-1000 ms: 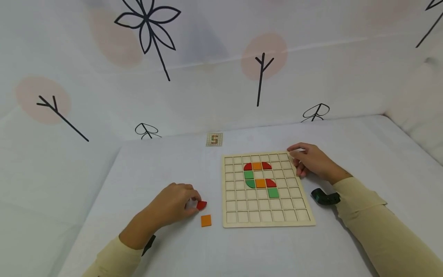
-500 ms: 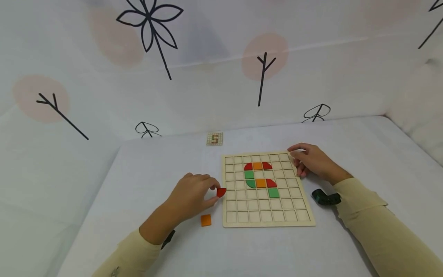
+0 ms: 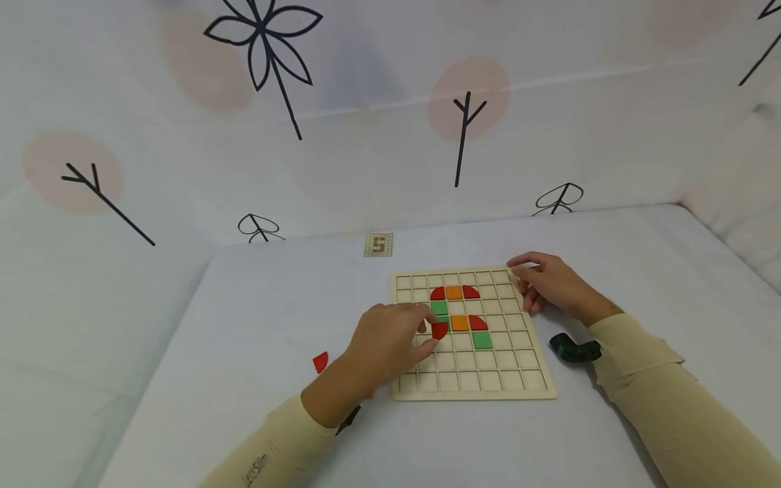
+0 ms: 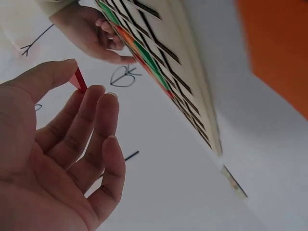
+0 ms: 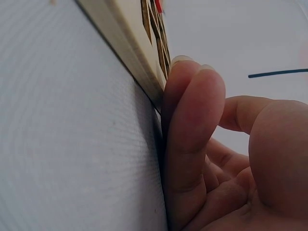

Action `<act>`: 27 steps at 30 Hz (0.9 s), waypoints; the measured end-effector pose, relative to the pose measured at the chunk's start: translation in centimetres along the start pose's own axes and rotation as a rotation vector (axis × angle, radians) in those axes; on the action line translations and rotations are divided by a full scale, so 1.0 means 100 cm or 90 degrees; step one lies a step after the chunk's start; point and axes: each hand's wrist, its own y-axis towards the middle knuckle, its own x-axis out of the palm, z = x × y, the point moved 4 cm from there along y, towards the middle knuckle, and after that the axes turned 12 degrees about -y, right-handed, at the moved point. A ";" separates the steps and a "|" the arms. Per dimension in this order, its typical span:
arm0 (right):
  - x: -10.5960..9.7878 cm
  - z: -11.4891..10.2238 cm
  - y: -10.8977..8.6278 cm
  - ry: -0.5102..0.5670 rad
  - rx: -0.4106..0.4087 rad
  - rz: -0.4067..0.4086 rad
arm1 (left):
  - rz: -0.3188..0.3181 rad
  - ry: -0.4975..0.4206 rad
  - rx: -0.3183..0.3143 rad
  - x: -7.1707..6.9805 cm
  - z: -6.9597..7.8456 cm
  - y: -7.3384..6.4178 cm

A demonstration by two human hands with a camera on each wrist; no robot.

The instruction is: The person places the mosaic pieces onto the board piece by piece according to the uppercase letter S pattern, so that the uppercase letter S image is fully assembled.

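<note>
My left hand (image 3: 386, 342) pinches a red quarter-circle tile (image 3: 439, 331) between thumb and fingers, above the left part of the wooden grid board (image 3: 476, 381). In the left wrist view that tile (image 4: 79, 80) shows edge-on at the fingertips. Red quarter-circles, orange squares (image 3: 459, 322) and green pieces (image 3: 482, 339) form a curved figure in the board's cells; the held tile partly covers a green one. My right hand (image 3: 552, 286) rests against the board's far right corner and side. The right wrist view shows its bent fingers (image 5: 195, 115) touching the board's edge.
Another red quarter-circle tile (image 3: 320, 362) lies on the white table left of my left forearm. An orange square tile (image 4: 284, 48) lies beside the board, mostly hidden by that arm in the head view. A small pattern card (image 3: 378, 245) lies behind the board.
My left hand has carried the red quarter-circle tile from the table rightward over the board. A second red tile has come into sight behind it. My right hand stays put.
</note>
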 end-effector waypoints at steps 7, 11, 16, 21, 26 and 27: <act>-0.001 0.000 0.000 0.000 0.004 0.002 | 0.002 -0.013 -0.001 0.007 0.021 0.015; -0.001 0.001 -0.001 -0.003 0.006 0.003 | -0.010 -0.009 -0.002 0.012 0.030 0.022; 0.000 0.001 0.000 -0.002 0.005 -0.001 | -0.021 -0.035 -0.002 0.017 0.040 0.031; -0.001 -0.001 -0.001 -0.002 0.001 0.003 | -0.038 -0.055 -0.004 0.023 0.047 0.038; -0.001 -0.002 0.000 0.002 0.002 -0.001 | -0.080 -0.047 -0.032 0.033 0.049 0.041; -0.001 -0.002 0.000 0.001 0.003 -0.002 | -0.087 -0.044 -0.036 0.035 0.048 0.041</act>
